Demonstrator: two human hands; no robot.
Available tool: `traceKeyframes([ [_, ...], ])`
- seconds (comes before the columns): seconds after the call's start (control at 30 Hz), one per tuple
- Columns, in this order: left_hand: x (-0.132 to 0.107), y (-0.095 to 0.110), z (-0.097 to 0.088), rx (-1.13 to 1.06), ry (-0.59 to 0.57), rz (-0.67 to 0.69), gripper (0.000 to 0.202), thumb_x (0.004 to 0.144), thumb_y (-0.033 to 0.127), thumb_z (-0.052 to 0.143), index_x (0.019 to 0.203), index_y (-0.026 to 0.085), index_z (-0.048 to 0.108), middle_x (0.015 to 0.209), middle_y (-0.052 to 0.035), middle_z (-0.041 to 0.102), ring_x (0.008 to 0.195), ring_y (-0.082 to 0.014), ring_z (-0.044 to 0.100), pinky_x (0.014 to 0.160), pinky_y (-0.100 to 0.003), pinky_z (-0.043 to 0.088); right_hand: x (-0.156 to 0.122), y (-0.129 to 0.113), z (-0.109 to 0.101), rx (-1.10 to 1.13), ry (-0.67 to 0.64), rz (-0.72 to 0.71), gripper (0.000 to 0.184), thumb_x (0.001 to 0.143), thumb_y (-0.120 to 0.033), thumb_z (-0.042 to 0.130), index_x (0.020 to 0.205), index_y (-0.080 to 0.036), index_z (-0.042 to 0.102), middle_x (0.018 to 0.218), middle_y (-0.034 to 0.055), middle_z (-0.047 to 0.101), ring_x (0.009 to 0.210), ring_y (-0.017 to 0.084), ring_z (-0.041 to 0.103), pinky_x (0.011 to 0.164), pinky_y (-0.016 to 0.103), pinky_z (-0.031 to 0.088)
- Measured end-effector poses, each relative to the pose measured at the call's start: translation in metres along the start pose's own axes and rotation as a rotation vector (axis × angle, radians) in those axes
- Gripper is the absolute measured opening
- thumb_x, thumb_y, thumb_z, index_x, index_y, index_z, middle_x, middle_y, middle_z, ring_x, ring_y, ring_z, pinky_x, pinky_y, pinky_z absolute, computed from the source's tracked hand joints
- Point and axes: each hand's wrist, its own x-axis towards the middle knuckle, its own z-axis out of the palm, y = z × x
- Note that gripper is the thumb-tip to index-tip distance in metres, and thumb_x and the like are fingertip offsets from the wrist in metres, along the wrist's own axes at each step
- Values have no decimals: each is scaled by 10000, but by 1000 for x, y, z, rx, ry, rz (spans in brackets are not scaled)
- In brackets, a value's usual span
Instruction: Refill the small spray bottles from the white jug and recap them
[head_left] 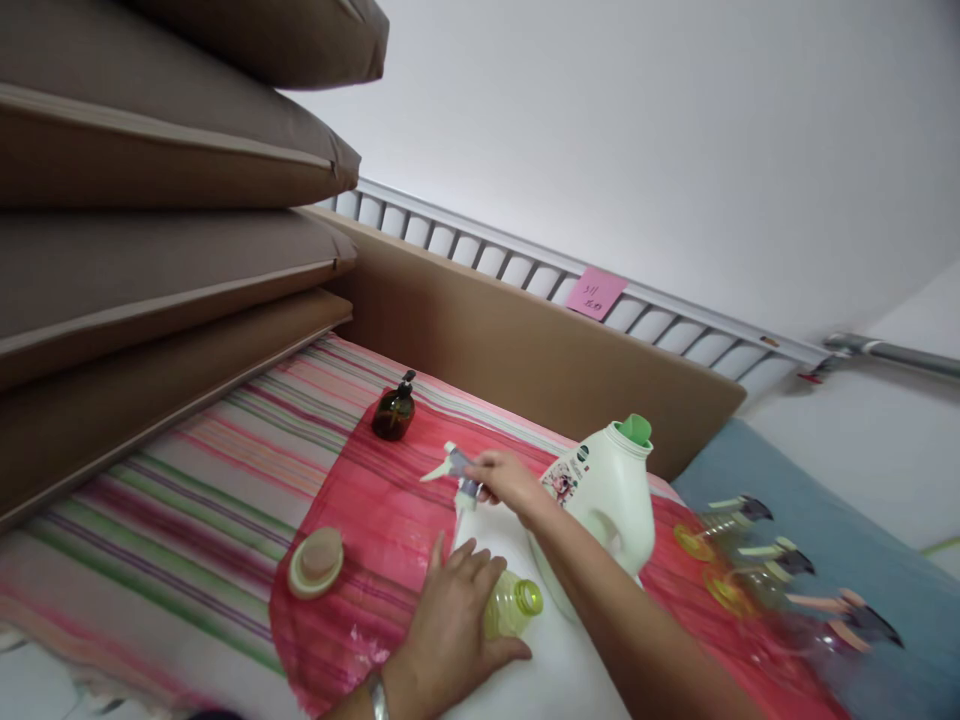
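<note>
My right hand [511, 482] is closed around a grey-and-white trigger spray head [459, 470], held above a white cloth or sheet [555, 665]. My left hand [454, 615], with a silver bracelet at the wrist, curves round a clear yellow-green bottle [507, 606]. Thumb and fingers lie on opposite sides of that bottle, whose neck is uncapped. Just beyond my right forearm stands a large pale green jug [611, 490] with a handle and a green cap. The spray head and the bottle are apart.
A dark amber pump bottle [394, 412] and a round lidded container [316, 563] sit on red plastic sheeting [375, 520] over a striped cloth [195, 480]. Several blurred spray bottles [765, 580] stand at right. Stacked brown cushions [165, 160] rise at left; a brown board [480, 340] runs behind.
</note>
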Motion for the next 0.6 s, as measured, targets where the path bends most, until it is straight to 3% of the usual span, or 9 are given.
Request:
traceKeyframes([
  [0.1,1,-1,-1,-26,16,-29,742,553,479,807,1197,249,518,1198,-75,616,1172,-354,486,1044,-619,224,-33,-13,-49,-26,273,-134,112,736,-296,579,681,-198,581,593,-30,610,573,126,562,561,237,415],
  [0.17,3,-2,-2,-51,33,-63,701,559,459,809,1168,242,537,1166,-77,631,1111,-333,531,1020,-583,275,-66,-15,-83,-47,396,-199,181,731,-382,578,775,-211,615,664,-12,636,631,151,571,599,258,422],
  [0.27,6,-6,-2,-81,49,-104,661,571,445,802,1147,240,551,1125,-75,654,1042,-307,576,975,-527,337,-116,-5,-113,-19,551,-284,272,698,-470,599,810,-224,631,682,8,645,633,175,582,601,277,453],
  [0.4,7,-10,-1,-81,67,-101,657,583,423,796,1162,238,544,1156,-77,647,1062,-298,576,965,-496,349,-154,14,-112,-13,595,-285,282,710,-485,592,816,-226,628,733,31,668,679,197,610,624,283,485],
  [0.6,3,-7,-6,-73,55,-88,645,615,428,768,1184,228,540,1173,-86,640,1094,-298,564,984,-499,344,-153,19,-97,-82,575,-306,290,725,-495,569,828,-230,622,749,36,678,688,211,615,605,292,473],
])
